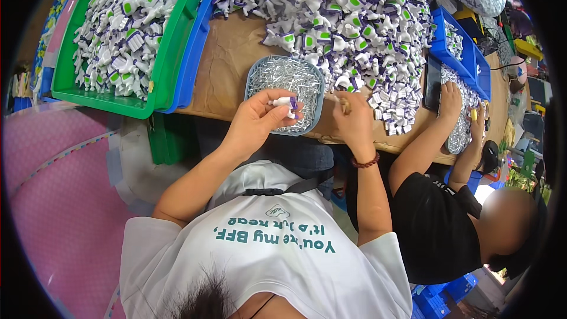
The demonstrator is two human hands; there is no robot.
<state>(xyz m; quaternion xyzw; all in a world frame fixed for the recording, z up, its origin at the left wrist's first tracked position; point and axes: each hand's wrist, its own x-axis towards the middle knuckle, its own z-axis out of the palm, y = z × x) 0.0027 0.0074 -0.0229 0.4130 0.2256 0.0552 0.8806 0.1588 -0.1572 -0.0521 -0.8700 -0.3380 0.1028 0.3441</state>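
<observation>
- One person in a white shirt works with two hands; a second person in black sits at their right, with both hands on the table.
- The left hand (255, 119) is closed in a pinch around one small white and purple plastic part (287, 104), held just above the near half of the tray of pins.
- The right hand (352, 119) is curled loosely at the table's near edge; a thin stick-like piece (344, 105) shows at its fingertips, though I cannot tell how firmly it is held.
- One rounded grey tray (257, 75) full of small silver pins lies between the two hands, its near rim close to the table's edge.
- One brown table (230, 59) carries a heap of white, purple and green parts (348, 12), too many to count, which crowds the tray's far and right sides.
- One green bin (171, 53) of the same parts sits on the left, against one blue bin (195, 53).
- Bare table shows only left of the tray.
- Blue bins (466, 59) stand by the other person's hands.
</observation>
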